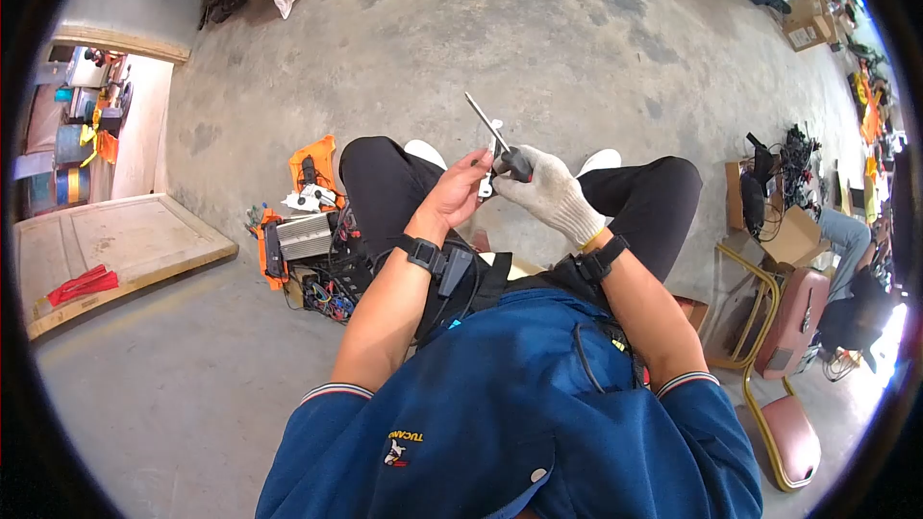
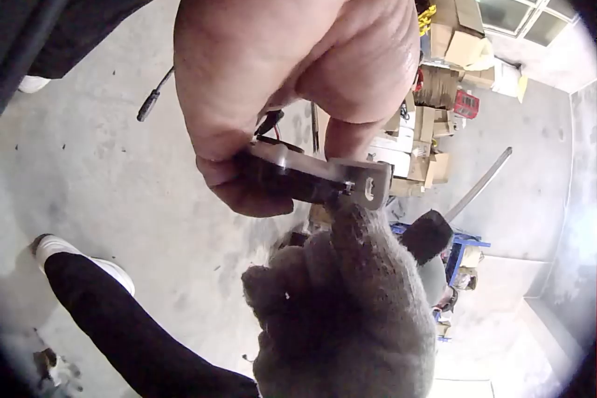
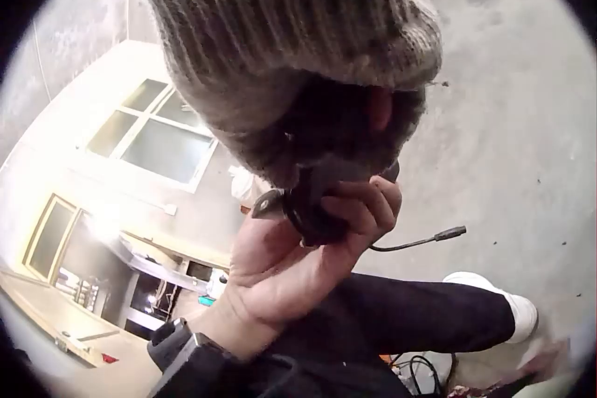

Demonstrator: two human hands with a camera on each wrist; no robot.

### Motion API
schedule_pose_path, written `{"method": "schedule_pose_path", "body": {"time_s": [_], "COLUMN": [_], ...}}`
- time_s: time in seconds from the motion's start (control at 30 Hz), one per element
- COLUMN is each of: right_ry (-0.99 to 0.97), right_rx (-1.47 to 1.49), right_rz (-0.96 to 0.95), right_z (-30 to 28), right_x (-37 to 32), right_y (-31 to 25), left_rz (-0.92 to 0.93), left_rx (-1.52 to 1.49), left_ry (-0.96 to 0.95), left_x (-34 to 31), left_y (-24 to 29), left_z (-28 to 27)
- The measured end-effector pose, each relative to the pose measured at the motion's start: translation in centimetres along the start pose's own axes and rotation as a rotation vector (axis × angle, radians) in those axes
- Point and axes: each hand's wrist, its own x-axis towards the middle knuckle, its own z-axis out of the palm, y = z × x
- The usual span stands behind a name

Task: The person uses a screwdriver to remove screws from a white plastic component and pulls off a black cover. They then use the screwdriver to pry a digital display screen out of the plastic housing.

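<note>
My bare left hand [image 1: 454, 196] pinches a small dark part with a metal bracket [image 2: 371, 183] at its end. In the right wrist view its dark body [image 3: 315, 209] lies between the left fingers and thumb, and a thin cable [image 3: 420, 239] with a plug hangs out past them. My right hand [image 1: 550, 194], in a knitted glove, grips a screwdriver [image 1: 486, 120] by its dark handle, the long metal shaft pointing up and away from the part. In the left wrist view a gloved finger rests right at the bracket.
Tangled electronics and a silver box [image 1: 304, 236] lie on the floor by my left knee. A wooden panel [image 1: 144, 240] bearing a red cloth [image 1: 84, 284] is further left. On the right are a pink folding chair [image 1: 796, 322], cardboard boxes [image 1: 796, 235] and black cables [image 1: 796, 173].
</note>
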Motion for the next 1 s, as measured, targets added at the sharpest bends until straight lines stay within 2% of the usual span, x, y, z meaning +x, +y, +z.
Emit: {"method": "schedule_pose_path", "body": {"time_s": [0.2, 0.43, 0.6, 0.67, 0.73, 0.93, 1.0], "right_ry": [0.04, 0.016, 0.001, 0.002, 0.021, -0.009, 0.001], "right_rx": [-0.15, -0.208, -0.227, -0.248, -0.146, -0.143, -0.157], "right_rz": [-0.016, -0.113, -0.086, -0.06, -0.081, 0.004, -0.021], "right_z": [0.4, 0.1, 0.1, 0.2, 0.3, 0.5, 0.6], "right_x": [0.0, 0.2, 0.4, 0.3, 0.3, 0.4, 0.5], "right_y": [-0.8, -0.9, -0.9, -0.4, -0.7, -0.2, 0.2], "left_rz": [-0.007, -0.017, -0.017, -0.028, -0.028, -0.02, -0.024], "left_rx": [0.002, 0.033, 0.016, 0.049, 0.058, 0.074, 0.065], "left_ry": [0.039, -0.028, -0.073, 0.006, -0.02, -0.04, -0.037], "left_x": [0.2, 0.6, 0.8, 0.5, 0.5, 0.6, 0.6], "left_y": [-0.3, -0.6, -0.8, -0.6, -0.5, -0.6, -0.7], "left_z": [-0.8, -1.6, -2.1, -1.5, -1.5, -1.5, -1.3]}}
